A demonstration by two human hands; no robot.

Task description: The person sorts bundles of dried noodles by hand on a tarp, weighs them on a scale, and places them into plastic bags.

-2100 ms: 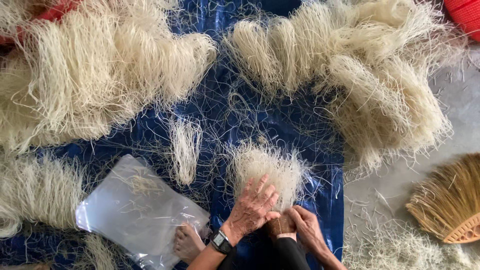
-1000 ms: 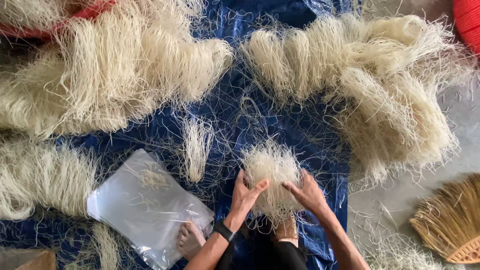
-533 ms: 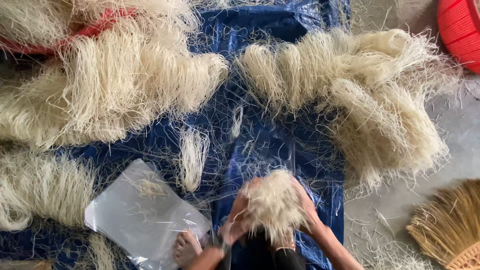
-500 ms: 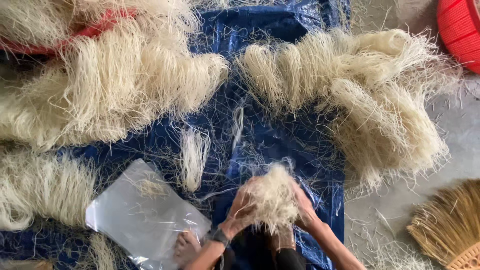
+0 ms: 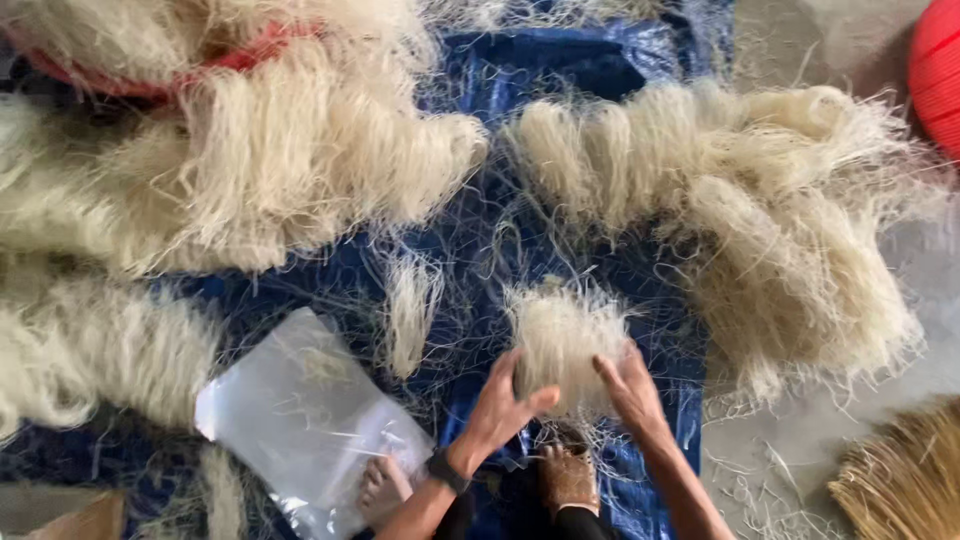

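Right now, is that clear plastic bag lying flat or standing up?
Lying flat. The clear plastic bag is spread on the blue tarp, with a few loose pale strands across it; whether its mouth is open, I cannot tell.

A crinkled blue plastic tarpaulin covers most of the ground. To the right lies bare grey concrete floor, strewn with loose pale strands near the tarpaulin's edge. A round red plastic container is cut off at the upper right corner; a fan-shaped straw broom head lies at the lower right. Illumination is soft, even daylight without hard shadows.
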